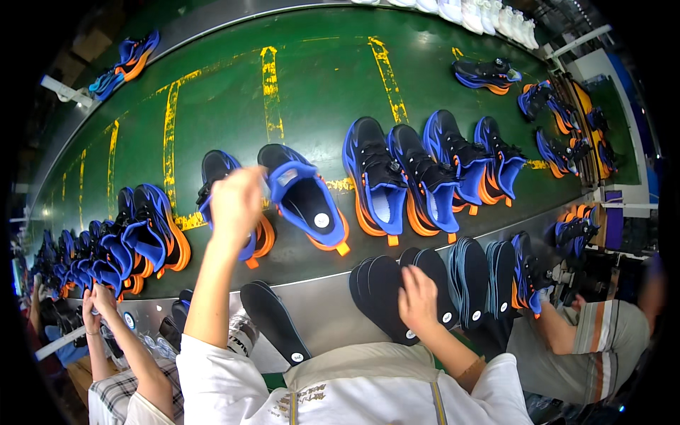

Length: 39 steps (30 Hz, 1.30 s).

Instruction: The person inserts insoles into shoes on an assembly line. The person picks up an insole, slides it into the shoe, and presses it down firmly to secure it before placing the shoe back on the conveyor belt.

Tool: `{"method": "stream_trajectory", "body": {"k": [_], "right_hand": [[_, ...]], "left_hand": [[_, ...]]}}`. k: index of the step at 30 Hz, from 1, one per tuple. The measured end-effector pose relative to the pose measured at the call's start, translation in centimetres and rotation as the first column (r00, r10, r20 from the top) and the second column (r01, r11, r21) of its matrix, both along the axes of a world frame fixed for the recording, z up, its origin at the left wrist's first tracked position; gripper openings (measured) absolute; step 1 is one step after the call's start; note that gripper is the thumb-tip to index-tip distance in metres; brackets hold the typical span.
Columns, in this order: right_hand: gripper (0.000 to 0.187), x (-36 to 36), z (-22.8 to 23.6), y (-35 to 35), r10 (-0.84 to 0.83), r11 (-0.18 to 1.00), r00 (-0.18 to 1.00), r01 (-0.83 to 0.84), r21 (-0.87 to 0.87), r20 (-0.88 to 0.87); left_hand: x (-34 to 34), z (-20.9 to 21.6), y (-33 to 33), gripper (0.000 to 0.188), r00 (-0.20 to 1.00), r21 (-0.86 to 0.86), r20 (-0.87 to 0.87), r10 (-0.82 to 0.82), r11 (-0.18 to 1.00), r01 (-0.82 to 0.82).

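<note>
There are six black-and-blue shoes (375, 173) in the middle cluster and five insole stacks (468, 280).

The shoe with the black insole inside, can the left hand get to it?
Probably yes: the left hand is right beside the shoe, and nothing seems to block the way between them. The hand is blurry, so I can't tell if it's touching.

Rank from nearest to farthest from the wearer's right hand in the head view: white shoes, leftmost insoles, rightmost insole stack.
1. Rightmost insole stack: right of the right hand.
2. Leftmost insoles: left of that hand.
3. White shoes: beyond the green surface.
</note>
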State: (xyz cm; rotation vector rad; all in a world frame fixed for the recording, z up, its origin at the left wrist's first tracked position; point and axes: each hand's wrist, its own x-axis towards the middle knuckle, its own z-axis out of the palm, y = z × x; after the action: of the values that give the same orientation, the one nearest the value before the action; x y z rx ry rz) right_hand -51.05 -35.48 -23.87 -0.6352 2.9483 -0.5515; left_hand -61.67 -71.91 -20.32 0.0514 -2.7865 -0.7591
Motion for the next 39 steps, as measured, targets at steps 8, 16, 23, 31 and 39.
{"method": "stream_trajectory", "body": {"k": [8, 16, 23, 31, 39], "right_hand": [[0.05, 4.5, -0.8, 10.0, -0.451, 0.886, 0.851, 0.391, 0.249, 0.269], [0.043, 0.9, 7.7, 9.4, -0.358, 0.91, 0.929, 0.37, -0.188, 0.095], [0.016, -8.4, 14.5, 2.5, 0.122, 0.977, 0.956, -0.163, -0.137, -0.268], [0.009, -15.0, 5.6, -3.8, 0.375, 0.927, 0.899, -0.364, 0.09, -0.224], [0.018, -15.4, 2.3, -6.4, 0.206, 0.96, 0.978, -0.208, 0.189, 0.029]], "left_hand": [[-4.6, 2.4, 11.3, 0.047, 0.939, -0.001, -0.191, -0.285, 0.957, 0.29], [-8.4, -3.5, 15.8, 0.046, 0.98, 0.514, 0.198, -0.016, 0.853, -0.09], [-6.5, -3.0, 15.5, 0.039, 0.961, 0.669, 0.277, 0.017, 0.715, -0.205], [-6.4, -4.6, 13.5, 0.03, 0.952, 0.649, 0.293, -0.082, 0.749, -0.136], [-6.6, -3.4, 14.3, 0.041, 0.961, 0.609, 0.26, -0.094, 0.788, -0.088]]}}
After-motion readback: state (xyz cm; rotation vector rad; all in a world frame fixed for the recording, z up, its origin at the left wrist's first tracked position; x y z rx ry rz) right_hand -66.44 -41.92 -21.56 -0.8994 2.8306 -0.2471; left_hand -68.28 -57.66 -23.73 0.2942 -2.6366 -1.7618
